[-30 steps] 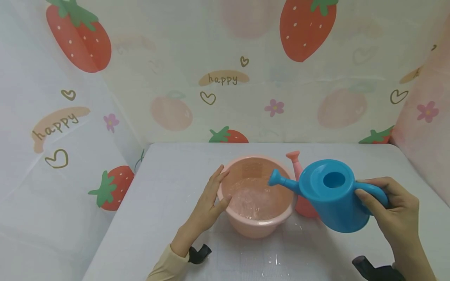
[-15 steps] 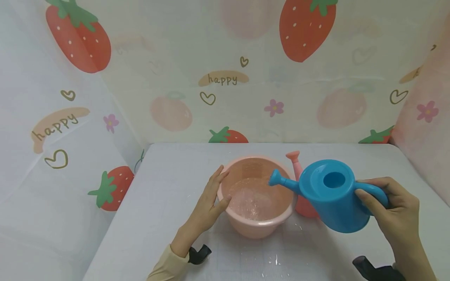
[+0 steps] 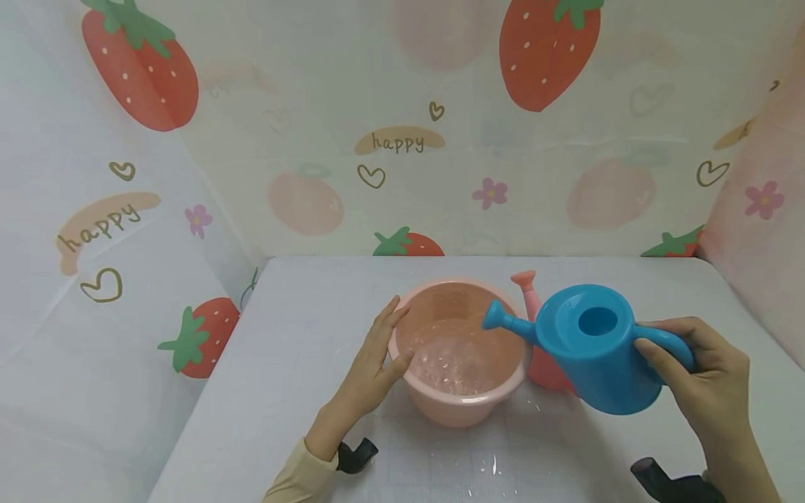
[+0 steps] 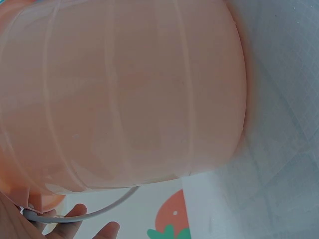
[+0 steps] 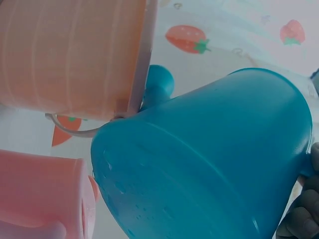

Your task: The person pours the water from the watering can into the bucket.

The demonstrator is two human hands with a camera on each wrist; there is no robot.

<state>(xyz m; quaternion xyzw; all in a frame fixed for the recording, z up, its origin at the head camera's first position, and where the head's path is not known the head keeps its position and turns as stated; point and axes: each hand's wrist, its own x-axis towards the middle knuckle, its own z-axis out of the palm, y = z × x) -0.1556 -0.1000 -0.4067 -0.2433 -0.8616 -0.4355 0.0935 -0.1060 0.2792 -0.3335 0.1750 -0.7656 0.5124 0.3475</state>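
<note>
A blue watering can (image 3: 613, 377) is held up to the right of a peach bucket (image 3: 462, 399), tilted toward it, with its spout (image 3: 512, 326) reaching over the bucket's rim. The can's handle (image 3: 669, 344) lies inside the curled fingers of the right hand (image 3: 711, 367), thumb across it; those fingertips are mostly hidden in the head view, and the right wrist view cuts the hand off. Behind the blue can, just right of the bucket, a pink watering can (image 3: 546, 369) is partly covered. At the bucket's left rim, the left hand (image 3: 374, 360) rests with fingers loosely extended and thumb spread apart. Rippled water (image 3: 449, 360) glints inside the bucket.
</note>
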